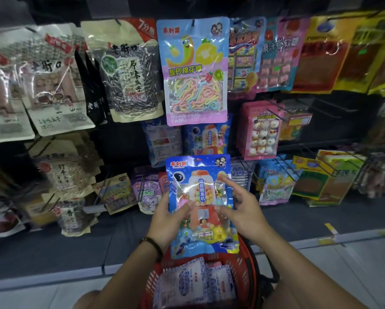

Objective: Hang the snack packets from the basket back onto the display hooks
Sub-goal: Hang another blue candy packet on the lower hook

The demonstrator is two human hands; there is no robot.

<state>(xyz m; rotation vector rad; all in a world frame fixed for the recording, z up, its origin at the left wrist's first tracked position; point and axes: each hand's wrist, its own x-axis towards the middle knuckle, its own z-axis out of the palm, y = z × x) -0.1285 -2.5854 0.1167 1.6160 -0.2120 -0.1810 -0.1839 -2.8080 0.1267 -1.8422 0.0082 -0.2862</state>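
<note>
A blue candy packet (201, 175) printed with a gumball machine stands upright in front of the rack, above the basket. My left hand (170, 216) grips its left edge, thumb across the front. At its right edge my right hand (243, 208) holds it with fingers spread over the front. The red basket (243, 264) hangs below my arms, with white-and-blue packets (187, 284) lying in it. Matching blue gumball packets (206, 138) hang on a hook just above the held one.
Rows of hooks carry hanging bags: sunflower seed bags (124, 70) at the left, a rainbow marshmallow-strip bag (193, 70) in the middle, pink marshmallow packs (261, 132) at the right. Bare black hooks (303, 110) jut out at the right. A dark shelf ledge (75, 248) runs beneath.
</note>
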